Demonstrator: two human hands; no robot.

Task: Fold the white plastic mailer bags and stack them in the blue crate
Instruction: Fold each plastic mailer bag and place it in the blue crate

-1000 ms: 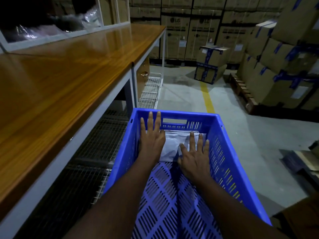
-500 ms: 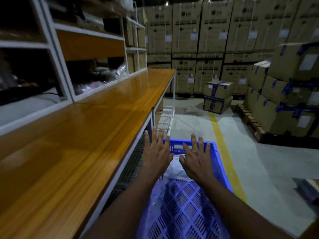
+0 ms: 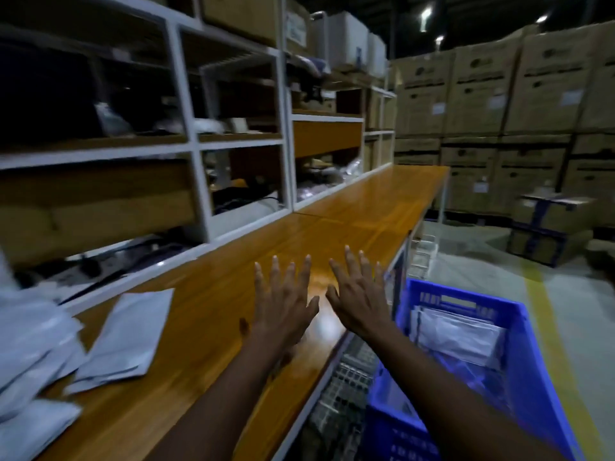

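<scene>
Since half a second back, your hands have swung out of the blue crate [image 3: 532, 361] and off to its left. They're now over the wooden tabletop [image 3: 213, 327] instead of on the folded bags.

Your left hand [image 3: 283, 307] and right hand [image 3: 361, 302] are both wide open, palms down, fingers straight and spread, holding nothing. They sit side by side with the thumbs nearly meeting. The right one is closer to the crate, just left of its far left corner. Can't tell if your palms actually touch the wood or just hover over it.

The folded white mailer bags [image 3: 459, 337] lie flat inside the crate at its far end, just right of your right hand and clear of it.

Going left from the crate, well past your left hand, a single flat mailer [image 3: 123, 337] lies on the tabletop. Furthest from the crate there's a messy pile of more mailers [image 3: 30, 354], pretty blurred.

The crate sits lower than the tabletop, right alongside its edge. White shelving [image 3: 286, 144] runs along the tabletop's back, on the side away from the crate. Stacked cardboard boxes [image 3: 482, 111] fill the wall beyond the crate, and a yellow floor line [image 3: 545, 327] runs along the crate's right side.
</scene>
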